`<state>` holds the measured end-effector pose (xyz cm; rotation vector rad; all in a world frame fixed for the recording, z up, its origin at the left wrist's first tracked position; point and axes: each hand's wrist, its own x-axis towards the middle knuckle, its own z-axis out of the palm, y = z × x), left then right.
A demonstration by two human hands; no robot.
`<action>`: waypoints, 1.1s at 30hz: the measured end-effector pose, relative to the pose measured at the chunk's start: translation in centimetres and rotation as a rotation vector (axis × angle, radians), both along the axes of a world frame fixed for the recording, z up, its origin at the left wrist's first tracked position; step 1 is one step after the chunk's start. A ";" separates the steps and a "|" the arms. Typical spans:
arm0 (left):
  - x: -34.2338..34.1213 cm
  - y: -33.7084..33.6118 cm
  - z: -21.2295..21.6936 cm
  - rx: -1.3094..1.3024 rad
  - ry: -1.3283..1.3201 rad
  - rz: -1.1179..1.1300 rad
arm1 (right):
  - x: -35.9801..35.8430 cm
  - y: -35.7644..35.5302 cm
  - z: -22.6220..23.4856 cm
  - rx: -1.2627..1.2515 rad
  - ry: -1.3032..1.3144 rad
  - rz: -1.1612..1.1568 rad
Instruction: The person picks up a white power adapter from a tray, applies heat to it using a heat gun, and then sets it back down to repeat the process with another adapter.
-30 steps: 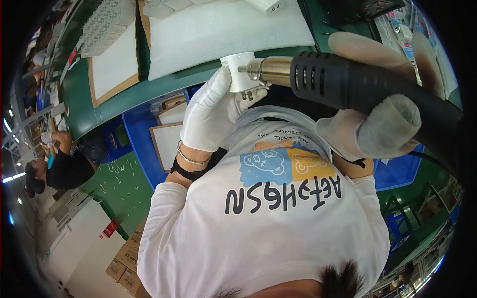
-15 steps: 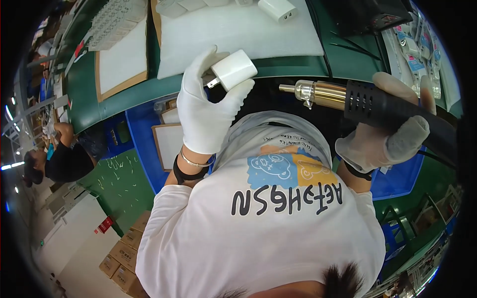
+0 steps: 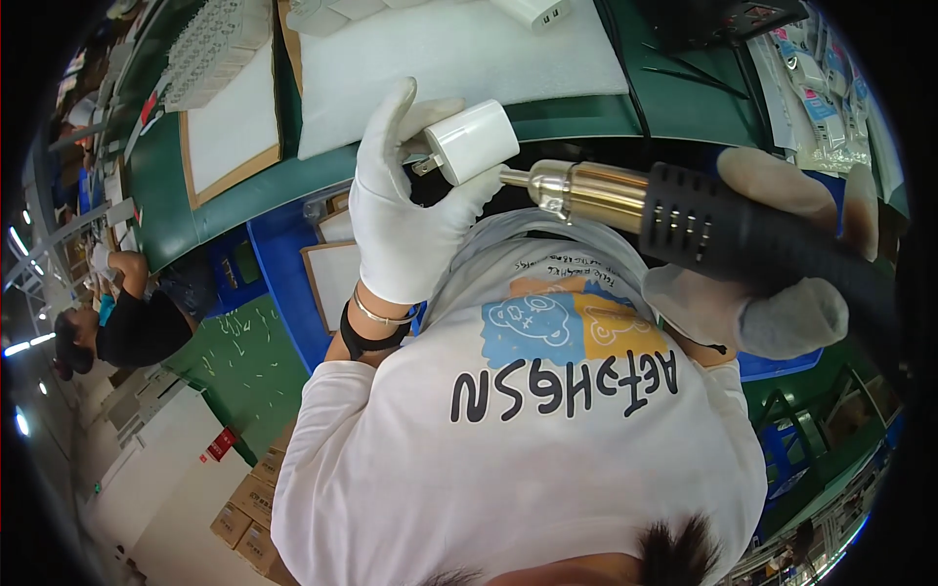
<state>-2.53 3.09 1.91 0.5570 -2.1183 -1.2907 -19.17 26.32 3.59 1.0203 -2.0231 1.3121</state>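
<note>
My left hand (image 3: 403,220), in a white glove, is closed on a white charger (image 3: 476,143) with two metal prongs, held tilted above the near table edge. My right hand (image 3: 708,301), gloved with greyish fingertips, is wrapped round the black slotted handle of a hot air gun (image 3: 601,198). The gun's gold metal barrel ends in a thin nozzle, which points left at the charger's lower right side, close to my left fingers. Whether the nozzle touches anything I cannot tell. Another white charger (image 3: 532,10) lies on a white foam sheet (image 3: 459,78) at the far side.
A green table (image 3: 166,186) spans the far side, with a clear plastic tray (image 3: 220,49) and a white-topped board (image 3: 230,127) on the left. Bagged parts (image 3: 821,107) and a black box (image 3: 723,24) stand far right. Blue bins (image 3: 283,249) sit below. Another person (image 3: 142,317) works at left.
The hot air gun has moved left, bringing its nozzle close to the charger. My left hand has shifted the charger slightly right, and the view has moved a little.
</note>
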 end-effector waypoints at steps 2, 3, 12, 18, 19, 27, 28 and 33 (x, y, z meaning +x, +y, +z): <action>-0.1 -0.3 -0.2 -0.062 -0.008 -0.020 | 0.4 0.6 0.1 -0.034 -0.045 -0.027; -0.2 -0.4 -0.2 -0.094 -0.011 -0.030 | 0.6 0.9 0.2 -0.051 -0.067 -0.041; 0.8 -0.8 0.8 0.281 0.056 0.039 | 2.1 -3.7 0.0 -0.249 -0.264 -0.083; 2.3 -7.3 2.7 0.388 0.159 0.325 | 2.0 -6.8 0.6 -0.519 -0.365 -0.035; 3.1 -8.9 3.1 0.254 0.118 0.384 | 1.8 -7.4 0.5 -0.565 -0.384 -0.025; 11.0 -30.6 5.0 -0.625 -0.462 0.644 | 2.0 -7.6 0.6 -0.572 -0.486 -0.007; 11.9 -32.9 4.7 -0.629 -0.533 0.622 | 2.0 -7.6 0.6 -0.576 -0.484 -0.002; 10.4 -39.1 1.5 -0.638 -0.630 0.455 | 2.2 -7.5 0.7 -0.515 -0.433 -0.009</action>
